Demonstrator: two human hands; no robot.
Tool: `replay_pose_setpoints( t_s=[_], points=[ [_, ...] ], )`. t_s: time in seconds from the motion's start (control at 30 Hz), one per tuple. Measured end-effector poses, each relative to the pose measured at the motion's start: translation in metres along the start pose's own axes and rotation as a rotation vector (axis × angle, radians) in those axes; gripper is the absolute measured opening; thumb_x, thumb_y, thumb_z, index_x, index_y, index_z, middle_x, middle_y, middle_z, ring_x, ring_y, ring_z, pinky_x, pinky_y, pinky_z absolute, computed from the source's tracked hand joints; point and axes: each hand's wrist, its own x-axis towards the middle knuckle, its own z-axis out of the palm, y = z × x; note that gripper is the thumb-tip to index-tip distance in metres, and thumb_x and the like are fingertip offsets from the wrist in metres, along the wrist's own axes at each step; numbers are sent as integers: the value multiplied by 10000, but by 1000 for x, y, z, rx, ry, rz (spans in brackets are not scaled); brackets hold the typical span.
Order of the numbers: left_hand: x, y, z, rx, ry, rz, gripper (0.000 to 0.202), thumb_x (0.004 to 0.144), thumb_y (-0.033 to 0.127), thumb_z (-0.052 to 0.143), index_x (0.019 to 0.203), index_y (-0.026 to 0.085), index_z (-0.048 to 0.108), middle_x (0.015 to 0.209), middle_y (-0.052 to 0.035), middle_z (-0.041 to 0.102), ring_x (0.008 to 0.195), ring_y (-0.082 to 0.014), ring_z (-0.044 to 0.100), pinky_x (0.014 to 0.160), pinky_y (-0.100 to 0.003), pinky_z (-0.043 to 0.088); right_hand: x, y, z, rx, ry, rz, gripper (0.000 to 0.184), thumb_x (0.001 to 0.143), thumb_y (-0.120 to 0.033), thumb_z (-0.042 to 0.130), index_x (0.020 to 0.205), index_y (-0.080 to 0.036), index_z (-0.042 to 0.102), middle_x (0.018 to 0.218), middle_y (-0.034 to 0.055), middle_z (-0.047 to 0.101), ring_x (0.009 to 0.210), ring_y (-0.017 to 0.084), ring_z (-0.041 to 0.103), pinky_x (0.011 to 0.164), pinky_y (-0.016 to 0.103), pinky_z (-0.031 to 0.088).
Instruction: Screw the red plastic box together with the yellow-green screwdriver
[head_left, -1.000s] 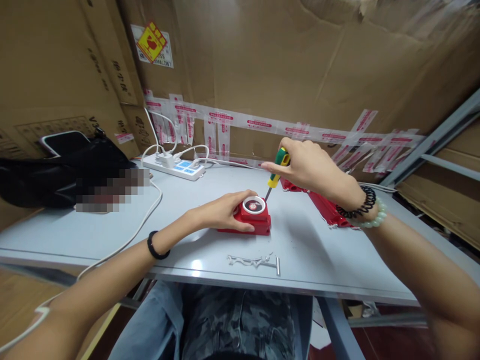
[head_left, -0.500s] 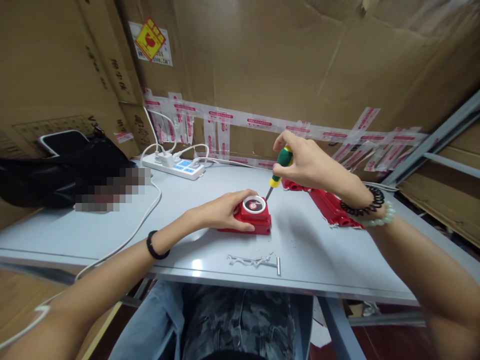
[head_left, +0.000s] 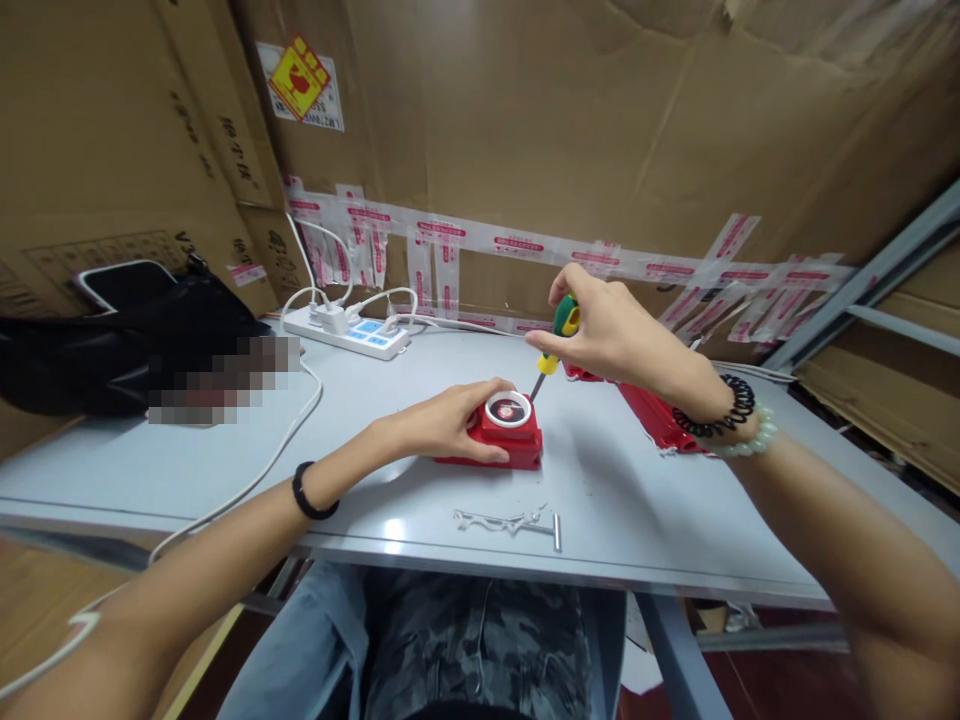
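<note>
A small red device [head_left: 517, 440] with a white ring and dark round centre on top rests on the grey table [head_left: 637, 520]. My left hand [head_left: 442, 425] wraps its left side and holds it down. Fingers of my right hand [head_left: 607, 330] are closed round the green and yellow handle of a screwdriver [head_left: 553, 345]. The tool is tilted, and its tip meets the far right corner of the device.
Red plastic parts [head_left: 660, 415] lie to the right behind my right wrist. A small metal piece with clear plastic scraps [head_left: 514, 522] is near the front edge. A white power strip [head_left: 349, 335] with cables and a black bag [head_left: 120, 340] are at the left. Cardboard walls stand behind.
My right hand's fingers have shifted round the screwdriver handle, turning it in place. The left hand and the red device have stayed still.
</note>
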Motion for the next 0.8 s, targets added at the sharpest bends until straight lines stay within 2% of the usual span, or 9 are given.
replay_pose_setpoints(
  t_s=[0.07,0.17,0.23,0.33,0.4,0.57,0.7,0.8],
  points=[
    [0,0,0,-1,-3,-4,667,699,459,714,1267,238,444,1098,-58,619,907,-212,587,769,-312,448,0,2,1,6,28,2,224,759,-267,595,921,-195,458,752,31,562,662,177,520,597,313,388],
    [0,1,0,-7,-7,7,658,700,454,709,1263,240,445,1113,-60,617,925,-216,586,783,-316,448,1,3,0,64,6,-17,316,706,-199,631,955,-208,438,761,14,561,614,155,502,562,298,386],
    [0,1,0,-7,-7,7,654,701,449,709,1262,240,444,1126,-64,612,937,-219,584,791,-319,449,1,2,0,88,-11,-14,362,688,-214,665,961,-214,428,761,15,552,629,163,509,561,302,394],
    [0,1,0,-5,-2,1,657,702,449,711,1264,241,442,1128,-63,611,935,-218,585,792,-321,449,1,2,2,75,38,15,316,724,-289,669,918,-214,431,721,17,529,670,187,520,598,327,406],
    [0,1,0,-6,-2,3,652,704,447,710,1262,242,442,1123,-62,612,932,-216,586,793,-323,449,1,4,4,68,75,11,300,730,-278,659,917,-214,434,733,16,534,677,184,516,610,331,405],
    [-1,0,0,-1,-4,17,638,710,446,706,1254,239,444,1117,-58,610,935,-210,581,793,-316,450,0,7,4,160,70,-42,418,663,-231,690,994,-218,434,819,10,555,668,152,513,572,293,398],
    [-1,1,0,10,-4,4,647,710,440,709,1262,238,438,1123,-58,609,932,-210,583,790,-311,449,-1,7,6,160,54,-23,271,724,-306,656,887,-203,465,704,-8,533,610,140,513,573,300,402],
    [-1,1,0,10,-6,1,656,708,444,710,1266,238,434,1137,-65,606,945,-217,583,796,-316,452,-1,8,8,175,91,-27,263,730,-291,646,894,-207,457,684,-18,539,584,131,507,578,303,409]
  ],
)
